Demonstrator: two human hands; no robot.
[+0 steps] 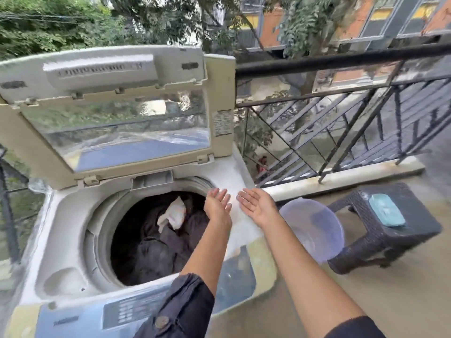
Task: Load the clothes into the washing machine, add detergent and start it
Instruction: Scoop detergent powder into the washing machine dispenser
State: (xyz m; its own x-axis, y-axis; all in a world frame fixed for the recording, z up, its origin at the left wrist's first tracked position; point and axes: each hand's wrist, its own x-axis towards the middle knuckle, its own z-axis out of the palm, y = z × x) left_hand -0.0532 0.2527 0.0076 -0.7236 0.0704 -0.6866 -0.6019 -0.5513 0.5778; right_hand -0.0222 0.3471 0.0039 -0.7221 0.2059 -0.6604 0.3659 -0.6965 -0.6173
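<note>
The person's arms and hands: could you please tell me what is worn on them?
Both sleeves are dark navy, ending around the elbows. The left sleeve is bunched, with a round button; the right sleeve shows only its edge. The left hand and right hand carry no gloves, rings or watch.

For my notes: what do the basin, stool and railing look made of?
Basin: translucent lilac plastic, floor shows through. Stool: dark plastic, probably, moulded in a wicker weave. Railing: black painted metal, thin straight bars.

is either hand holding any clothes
No, the left hand and right hand are both open and empty, while the clothes lie inside the washer.
</note>
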